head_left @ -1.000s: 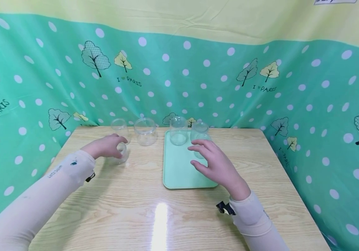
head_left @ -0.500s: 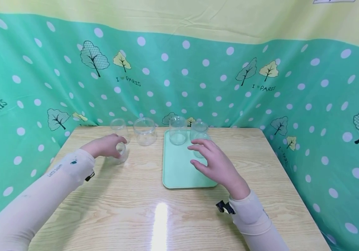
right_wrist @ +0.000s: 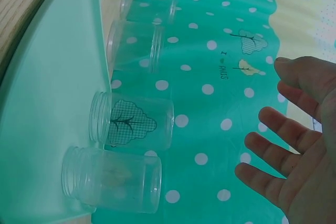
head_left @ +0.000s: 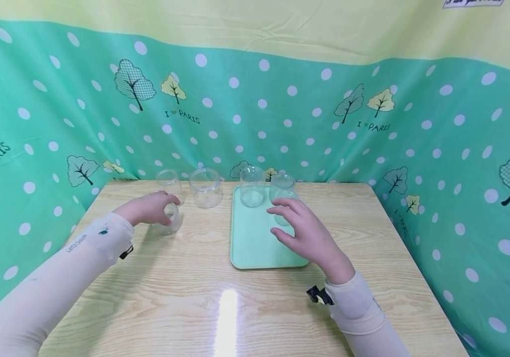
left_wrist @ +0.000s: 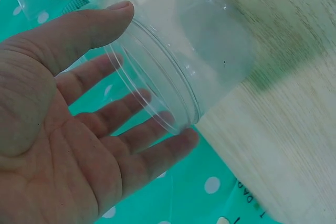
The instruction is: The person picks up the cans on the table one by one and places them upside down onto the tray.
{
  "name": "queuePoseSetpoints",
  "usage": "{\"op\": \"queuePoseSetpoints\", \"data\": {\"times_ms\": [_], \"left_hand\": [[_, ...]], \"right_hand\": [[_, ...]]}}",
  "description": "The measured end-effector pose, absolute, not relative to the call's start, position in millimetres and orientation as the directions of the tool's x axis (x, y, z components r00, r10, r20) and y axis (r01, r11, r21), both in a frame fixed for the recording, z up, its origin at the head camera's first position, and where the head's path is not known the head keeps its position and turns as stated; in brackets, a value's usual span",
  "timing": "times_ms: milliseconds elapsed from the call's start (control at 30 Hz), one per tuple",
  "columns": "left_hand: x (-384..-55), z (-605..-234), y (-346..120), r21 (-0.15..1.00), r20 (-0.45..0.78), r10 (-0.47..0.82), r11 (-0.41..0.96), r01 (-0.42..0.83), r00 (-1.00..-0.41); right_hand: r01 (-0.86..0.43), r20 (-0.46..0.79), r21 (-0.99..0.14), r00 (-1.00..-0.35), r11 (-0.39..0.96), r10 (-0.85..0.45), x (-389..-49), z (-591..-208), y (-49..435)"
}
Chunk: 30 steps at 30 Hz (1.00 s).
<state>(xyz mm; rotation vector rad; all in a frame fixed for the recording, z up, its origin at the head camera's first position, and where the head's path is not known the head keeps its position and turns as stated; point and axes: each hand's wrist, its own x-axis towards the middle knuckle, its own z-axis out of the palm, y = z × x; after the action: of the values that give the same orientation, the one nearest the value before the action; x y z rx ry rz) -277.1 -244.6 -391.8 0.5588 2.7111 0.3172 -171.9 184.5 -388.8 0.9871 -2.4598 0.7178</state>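
Note:
My left hand (head_left: 153, 208) holds a clear plastic jar (head_left: 172, 221) by its mouth on the left of the wooden table. In the left wrist view the thumb lies at the jar's rim (left_wrist: 157, 72), with the fingers round the other side. My right hand (head_left: 304, 233) hovers over the green tray (head_left: 255, 248), fingers spread and loosely bent, holding nothing. On the tray's far part a clear jar (head_left: 253, 188) stands mouth down. Beside it, more clear plastic (head_left: 283, 182) is partly hidden by the right hand; whether it is one jar or two, I cannot tell.
Behind the left hand stand a narrow clear jar (head_left: 170, 182) and a wider clear jar (head_left: 206, 188), near the table's back edge. A green dotted curtain (head_left: 237, 119) encloses the back and sides. Light glares on the table (head_left: 179, 297) in front.

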Motion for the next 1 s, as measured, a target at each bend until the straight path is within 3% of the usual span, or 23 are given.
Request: {"op": "queuePoseSetpoints", "data": {"times_ms": [533,1000], "left_hand": [[-274.2,-380.9,-240.1,0.279,-0.170,0.458,0.872,0.403,-0.873],[-250.9,-374.5,-237.0,0.307,-0.049,0.480,0.842,0.444,-0.876]], "right_hand": [[-0.723,0.530,-0.318,-0.672,0.614,-0.517,-173.5,-389.3,189.7],[-0.726,0.533,-0.312,-0.667,0.612,-0.520,-174.2,-386.2,189.2]]}}
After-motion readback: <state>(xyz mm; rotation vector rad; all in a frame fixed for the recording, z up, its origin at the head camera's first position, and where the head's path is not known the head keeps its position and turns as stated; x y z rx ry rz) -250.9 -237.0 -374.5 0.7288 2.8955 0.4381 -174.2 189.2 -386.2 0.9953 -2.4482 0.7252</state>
